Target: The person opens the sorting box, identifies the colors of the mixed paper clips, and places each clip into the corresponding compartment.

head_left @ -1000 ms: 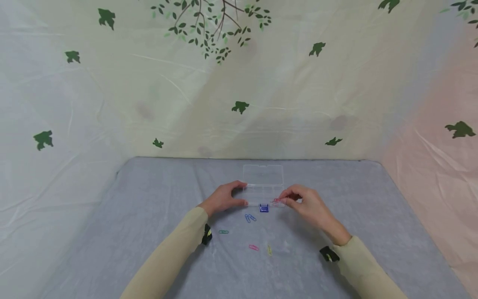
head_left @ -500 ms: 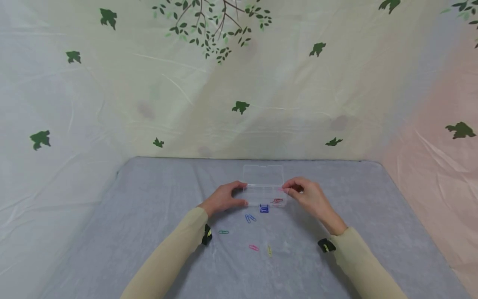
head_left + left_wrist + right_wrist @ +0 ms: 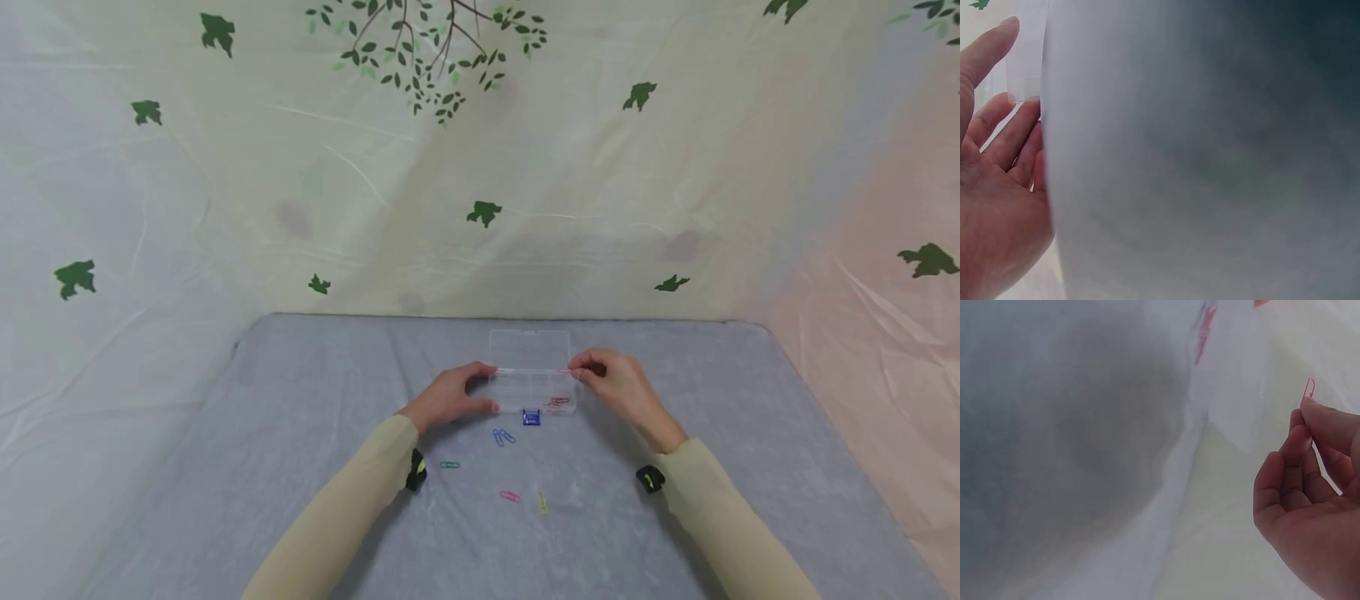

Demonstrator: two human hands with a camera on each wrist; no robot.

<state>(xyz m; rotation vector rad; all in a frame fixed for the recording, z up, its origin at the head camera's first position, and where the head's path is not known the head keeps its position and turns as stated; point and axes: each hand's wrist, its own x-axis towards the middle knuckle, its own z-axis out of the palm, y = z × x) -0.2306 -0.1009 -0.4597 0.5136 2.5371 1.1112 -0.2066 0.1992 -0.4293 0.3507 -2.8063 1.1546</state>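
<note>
A clear plastic box [image 3: 512,393] stands on the grey cloth, its see-through lid [image 3: 529,350] tipped back. My left hand [image 3: 448,394] grips the box's left end, with thumb and fingers at opposite corners. Between thumb and forefinger, my right hand [image 3: 624,392] pinches a pink paper clip [image 3: 1304,394] by the box's back right corner, near the lid hinge. Several red paper clips [image 3: 557,402] lie in the box's front right part. A blue clasp [image 3: 531,417] sits at the middle of its front edge.
Loose paper clips lie on the cloth in front of the box: blue ones [image 3: 503,437], a green one [image 3: 450,465], a pink one [image 3: 510,497] and a yellow one [image 3: 542,502]. A patterned curtain [image 3: 390,208] hangs behind the table.
My right hand has moved from the red clips at the front right of the box to its back right corner, holding the pink paper clip. My left hand has stayed in place.
</note>
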